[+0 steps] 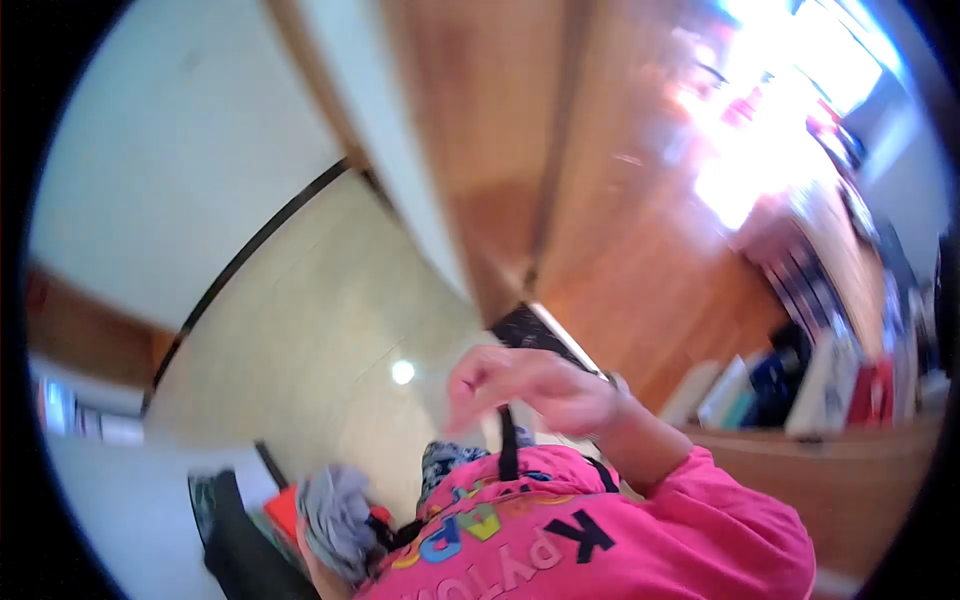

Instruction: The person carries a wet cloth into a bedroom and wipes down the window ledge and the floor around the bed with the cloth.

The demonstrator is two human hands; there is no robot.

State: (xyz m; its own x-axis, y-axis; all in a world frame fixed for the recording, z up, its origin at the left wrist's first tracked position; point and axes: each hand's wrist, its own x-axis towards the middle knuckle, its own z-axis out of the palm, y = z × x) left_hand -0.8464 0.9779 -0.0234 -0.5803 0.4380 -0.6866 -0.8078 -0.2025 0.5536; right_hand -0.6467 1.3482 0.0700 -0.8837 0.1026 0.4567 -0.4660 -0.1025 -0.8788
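My right hand (530,388) is in front of my pink shirt (600,545), smeared by motion. Its fingers look bent, and what they hold, if anything, cannot be made out. Just below it, a black strap (509,450) runs down onto the shirt. At the lower left, a bundle of clothes lies against my left forearm (318,565): a grey cloth (342,515), a red piece (284,508) and a long dark green or black piece (245,550). My left hand's fingers are hidden around this bundle.
A blurred wooden door or frame (500,130) stands ahead, beside a white wall (190,150). Pale tiles (300,300) meet a wooden floor (640,270) at a dark threshold (520,325). On the right, books and other items (800,390) stand by a wooden edge (840,450).
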